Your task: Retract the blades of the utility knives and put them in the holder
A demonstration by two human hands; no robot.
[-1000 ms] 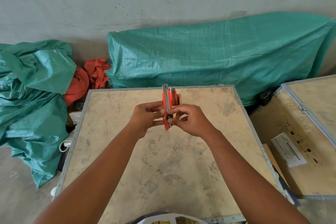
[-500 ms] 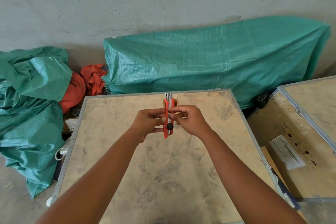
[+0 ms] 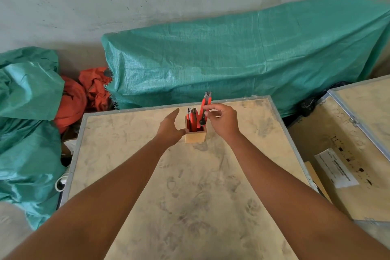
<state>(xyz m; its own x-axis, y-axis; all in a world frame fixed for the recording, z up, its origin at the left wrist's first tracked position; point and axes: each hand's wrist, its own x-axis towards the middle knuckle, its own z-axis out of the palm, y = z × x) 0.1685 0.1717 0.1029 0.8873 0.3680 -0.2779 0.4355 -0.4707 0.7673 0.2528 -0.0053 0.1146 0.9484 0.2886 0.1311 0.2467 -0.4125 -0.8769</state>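
Note:
A small square wooden holder (image 3: 195,137) stands on the far middle of the crate top (image 3: 190,186). Other red utility knives (image 3: 191,120) stand upright inside it. My right hand (image 3: 221,121) pinches a red utility knife (image 3: 205,107) upright, its lower end at the holder's right rim; no blade shows at its top end. My left hand (image 3: 169,127) is beside the holder's left side with fingers spread, its thumb at the wall, holding nothing.
The crate top has a metal edge band (image 3: 75,154). A second crate (image 3: 348,143) with a paper label stands to the right. Green tarp bundles (image 3: 232,59) and red cloth (image 3: 84,95) lie behind and to the left, against the wall.
Both hands held the knife in front of the holder before. Now my left hand has let go and moved beside the holder, and my right hand has carried the knife over to the holder.

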